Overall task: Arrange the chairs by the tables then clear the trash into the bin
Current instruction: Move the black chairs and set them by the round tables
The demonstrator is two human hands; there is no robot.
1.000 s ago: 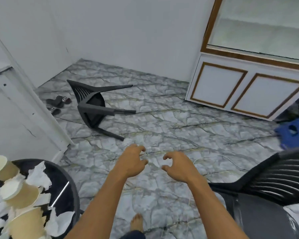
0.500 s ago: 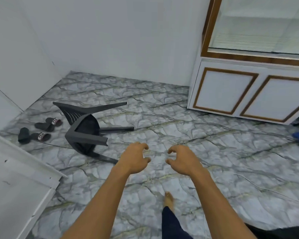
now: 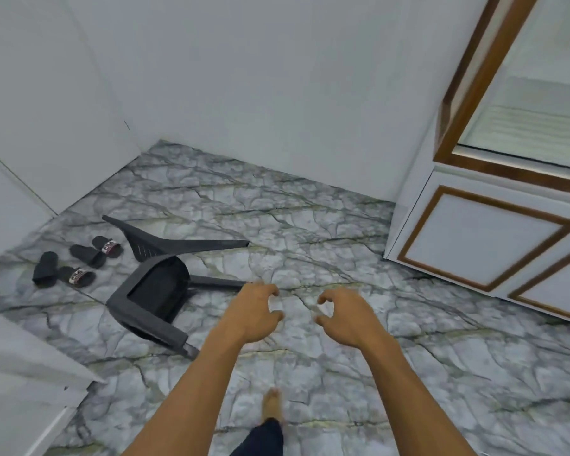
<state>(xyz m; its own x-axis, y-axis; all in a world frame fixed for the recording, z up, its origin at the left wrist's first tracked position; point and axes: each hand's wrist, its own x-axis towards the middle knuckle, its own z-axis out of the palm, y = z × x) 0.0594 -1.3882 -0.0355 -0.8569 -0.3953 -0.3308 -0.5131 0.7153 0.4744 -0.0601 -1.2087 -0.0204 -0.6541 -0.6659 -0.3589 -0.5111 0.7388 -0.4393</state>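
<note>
On the floor (image 3: 343, 245), chair (image 3: 152, 291) lies sideways — legs pointing right — left hand (image 3: 250, 311), right hand (image 3: 346, 315) loose, empty.

Chair (image 3: 152, 291), left of centre: dark grey.
Floor (image 3: 310, 225): pale grey marble, dark veins, yellowish streaks.
Slippers (image 3: 76, 263), far left: black, white-and-red strap bands.
Cabinet (image 3: 474, 245), right: white panels, brown trim.
Wall (image 3: 244, 77): plain white.

Black slippers (image 3: 107, 246) lie on the marble floor (image 3: 310, 232).
</note>
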